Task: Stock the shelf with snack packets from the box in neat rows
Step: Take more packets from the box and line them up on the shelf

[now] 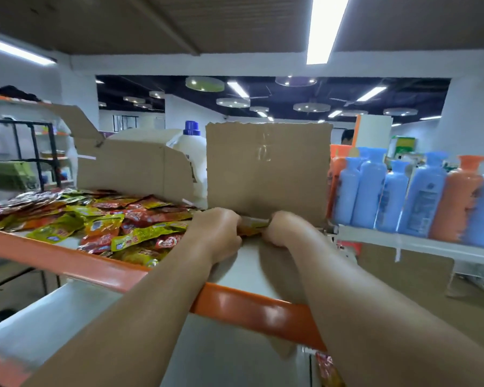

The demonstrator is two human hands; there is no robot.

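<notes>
Head view: left hand and right hand curl around snack packets on shelf, touching cardboard divider. Risk: an uneven squeeze could fan the stack and leave the row crooked.

Bare shelf between packet pile and upright cardboard.

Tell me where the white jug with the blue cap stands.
In the head view, the white jug stands left of centre, between the open cardboard box and the upright cardboard sheet.
</notes>
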